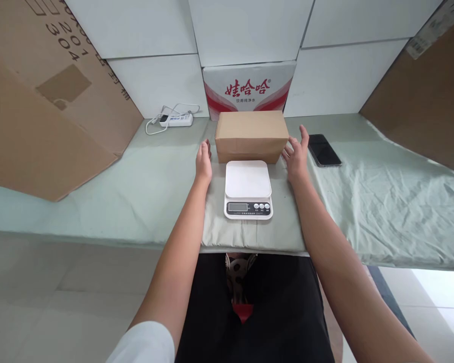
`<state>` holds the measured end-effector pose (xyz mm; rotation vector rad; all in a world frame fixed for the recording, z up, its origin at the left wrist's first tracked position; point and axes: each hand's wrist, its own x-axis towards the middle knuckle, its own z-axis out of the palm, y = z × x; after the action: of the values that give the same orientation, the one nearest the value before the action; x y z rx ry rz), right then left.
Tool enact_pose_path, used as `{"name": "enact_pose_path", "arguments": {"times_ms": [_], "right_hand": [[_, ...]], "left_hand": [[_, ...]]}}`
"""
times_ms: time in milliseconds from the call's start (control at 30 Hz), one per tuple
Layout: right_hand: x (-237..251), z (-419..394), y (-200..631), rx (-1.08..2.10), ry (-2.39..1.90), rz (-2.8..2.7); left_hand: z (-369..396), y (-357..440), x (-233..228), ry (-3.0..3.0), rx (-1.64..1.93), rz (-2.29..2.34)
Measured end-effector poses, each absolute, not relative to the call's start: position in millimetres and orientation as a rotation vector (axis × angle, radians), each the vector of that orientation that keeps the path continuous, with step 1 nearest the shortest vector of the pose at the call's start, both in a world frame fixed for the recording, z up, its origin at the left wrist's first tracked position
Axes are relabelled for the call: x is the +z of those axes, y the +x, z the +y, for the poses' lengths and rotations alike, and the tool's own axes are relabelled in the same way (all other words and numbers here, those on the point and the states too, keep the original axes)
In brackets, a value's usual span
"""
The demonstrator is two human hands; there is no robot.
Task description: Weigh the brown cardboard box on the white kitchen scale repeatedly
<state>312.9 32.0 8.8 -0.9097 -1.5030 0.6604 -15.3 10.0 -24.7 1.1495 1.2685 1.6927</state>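
Note:
A closed brown cardboard box point(251, 132) sits on the green cloth, directly behind a white digital kitchen scale point(248, 182). The scale's platform carries nothing, and its small display looks blank. My left hand point(203, 160) is upright on its edge just left of the box, fingers stretched out and a small gap between. On the other side, my right hand point(296, 155) has its fingers spread by the box's right end; whether the fingertips touch the cardboard I cannot tell. Neither hand holds anything.
A black phone point(324, 150) lies right of my right hand. At the back left is a white power strip point(176, 120) with its cord. Behind the box stands a red-and-white carton point(248, 91). Large cardboard sheets point(53, 116) flank both sides of the cloth-covered table point(151, 186).

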Motion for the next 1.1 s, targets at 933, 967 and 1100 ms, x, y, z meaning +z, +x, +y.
{"name": "enact_pose_path", "arguments": {"times_ms": [933, 967, 1100], "right_hand": [[25, 22, 300, 0.679, -0.848, -1.428], [30, 14, 302, 0.638, -0.850, -1.461], [41, -29, 310, 0.532, -0.863, -1.545]], "left_hand": [[-35, 10, 30, 1.510, 1.750, 1.078], [-43, 11, 34, 1.534, 1.775, 1.063], [-77, 13, 40, 1.550, 1.804, 1.068]]}}
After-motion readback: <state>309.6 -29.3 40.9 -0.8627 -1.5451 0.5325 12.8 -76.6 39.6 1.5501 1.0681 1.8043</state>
